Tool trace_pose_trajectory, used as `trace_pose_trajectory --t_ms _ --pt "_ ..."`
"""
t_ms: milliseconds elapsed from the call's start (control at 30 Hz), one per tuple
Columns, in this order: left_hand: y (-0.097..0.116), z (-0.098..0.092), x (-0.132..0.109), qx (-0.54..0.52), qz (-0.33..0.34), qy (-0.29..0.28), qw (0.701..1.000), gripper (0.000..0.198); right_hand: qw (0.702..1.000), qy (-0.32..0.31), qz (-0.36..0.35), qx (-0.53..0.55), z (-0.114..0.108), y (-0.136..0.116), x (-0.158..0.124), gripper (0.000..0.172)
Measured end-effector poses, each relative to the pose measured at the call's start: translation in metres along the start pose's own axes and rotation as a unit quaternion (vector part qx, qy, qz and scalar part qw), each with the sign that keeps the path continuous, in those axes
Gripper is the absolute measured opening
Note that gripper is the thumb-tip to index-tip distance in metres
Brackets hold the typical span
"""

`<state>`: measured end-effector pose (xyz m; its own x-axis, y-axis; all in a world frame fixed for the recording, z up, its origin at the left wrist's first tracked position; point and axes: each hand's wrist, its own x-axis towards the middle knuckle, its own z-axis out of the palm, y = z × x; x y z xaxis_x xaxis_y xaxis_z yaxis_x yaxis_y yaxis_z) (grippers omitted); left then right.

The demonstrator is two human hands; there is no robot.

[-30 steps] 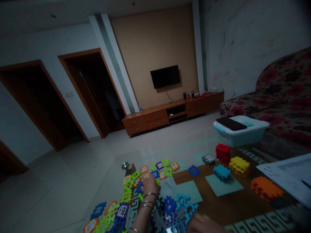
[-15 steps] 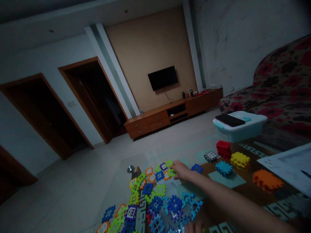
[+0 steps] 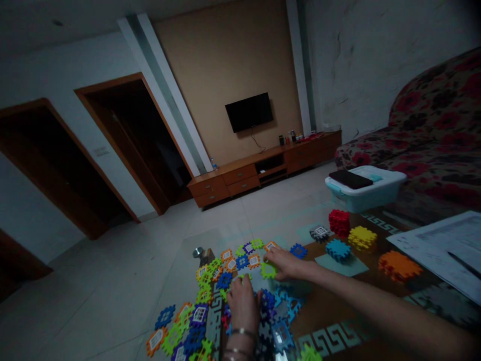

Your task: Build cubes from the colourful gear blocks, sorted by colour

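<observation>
Currently, in the head view, both forearms reach forward over the glass-topped table (image 3: 315,316); the right arm slants in from the lower right, its hand (image 3: 287,263) turned palm down with the fingers pointing left; finger and thumb pinch a lime-green window piece (image 3: 268,272), which sits at the near side of the fingertips, close to an orange piece (image 3: 270,245) and just right of the row of coloured pieces; the left arm comes straight up from the bottom edge, bracelets (image 3: 244,332) at the wrist, its hand (image 3: 243,303) laid back upward over the heap, fingers bent and pointing away from the body, the tips at another green piece; whether it grasps anything I cannot tell; light-blue pieces (image 3: 287,303) lie to its right; a blue piece (image 3: 298,250) lies beyond the right wrist.
</observation>
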<state>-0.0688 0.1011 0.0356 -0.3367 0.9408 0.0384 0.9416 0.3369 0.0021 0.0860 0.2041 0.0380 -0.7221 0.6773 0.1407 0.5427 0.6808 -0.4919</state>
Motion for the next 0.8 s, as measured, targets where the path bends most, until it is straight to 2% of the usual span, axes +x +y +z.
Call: trace_pose_trajectory --t_ms 100,200,267,333,400,467,533,600,700,733,800 --pt "-0.002 -0.001 0.026 0.019 -0.025 -0.011 0.999 0.036 0.989 -0.080 -0.093 0.083 -0.009 -0.012 -0.059 0.061" --pt "-0.001 0.007 0.034 0.027 -0.028 -0.013 0.999 0.028 0.979 -0.109 -0.124 0.123 -0.009 -0.027 -0.110 0.063" --pt "0.000 0.009 0.035 0.022 -0.029 0.002 0.999 0.026 0.980 -0.114 -0.119 0.115 -0.005 -0.033 -0.128 0.062" --pt "0.001 0.006 0.035 0.010 -0.029 0.012 0.999 0.027 0.978 -0.140 -0.128 0.092 -0.002 -0.035 -0.133 0.059" --pt "0.000 -0.002 0.034 0.002 -0.020 0.019 1.000 0.028 0.972 -0.166 -0.150 0.067 -0.002 -0.032 -0.127 0.060" --pt "0.001 -0.012 0.032 -0.007 0.005 0.026 1.000 0.029 0.973 -0.163 -0.150 0.057 -0.006 -0.024 -0.113 0.061" --pt "0.003 -0.020 0.023 -0.020 0.030 0.022 0.999 0.032 0.984 -0.123 -0.118 0.046 -0.014 -0.012 -0.091 0.055" --pt "0.010 -0.021 0.002 -0.047 0.068 0.006 0.997 0.043 0.995 -0.070 -0.069 0.025 -0.021 0.002 -0.062 0.046" --pt "0.028 -0.003 -0.048 -0.092 0.170 -0.005 0.981 0.063 1.000 0.010 0.010 0.006 -0.021 0.020 -0.012 0.038" --pt "0.035 0.006 -0.065 -0.081 0.182 0.017 0.980 0.061 0.999 0.032 0.026 0.008 -0.017 0.024 0.004 0.036" --pt "0.047 0.026 -0.096 -0.061 0.206 0.091 0.973 0.042 0.997 0.060 0.034 0.014 -0.005 0.028 0.036 0.033"
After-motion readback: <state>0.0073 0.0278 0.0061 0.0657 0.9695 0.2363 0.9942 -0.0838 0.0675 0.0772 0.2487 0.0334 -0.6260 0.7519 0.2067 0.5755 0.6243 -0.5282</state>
